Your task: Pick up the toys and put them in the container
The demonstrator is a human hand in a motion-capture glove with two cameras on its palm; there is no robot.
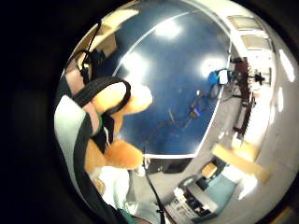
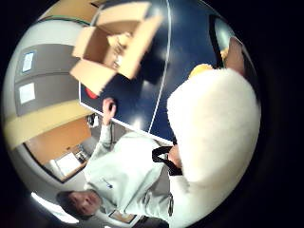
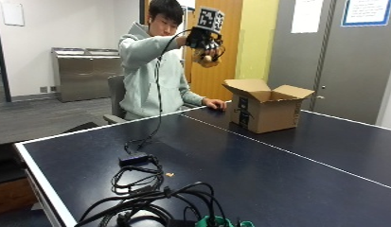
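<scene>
In the outside view my gloved right hand (image 3: 202,41) is raised high, level with the person's head and left of the open cardboard box (image 3: 265,105). It grips an orange and white plush toy (image 3: 208,57), fingers curled round it. The toy's orange body (image 1: 114,126) and white fluffy part (image 2: 213,128) sit close against the palm in both palm views. The box (image 2: 111,45) stands with its flaps open on the dark blue table (image 3: 258,165). The bare left hand (image 3: 215,104) rests on the table beside the box.
Black cables (image 3: 145,189) and a small black device (image 3: 135,160) lie near the table's front corner, with a green object (image 3: 220,221) at the front edge. A white line (image 3: 277,149) runs across the table. A red object (image 2: 91,93) lies on the table by the box.
</scene>
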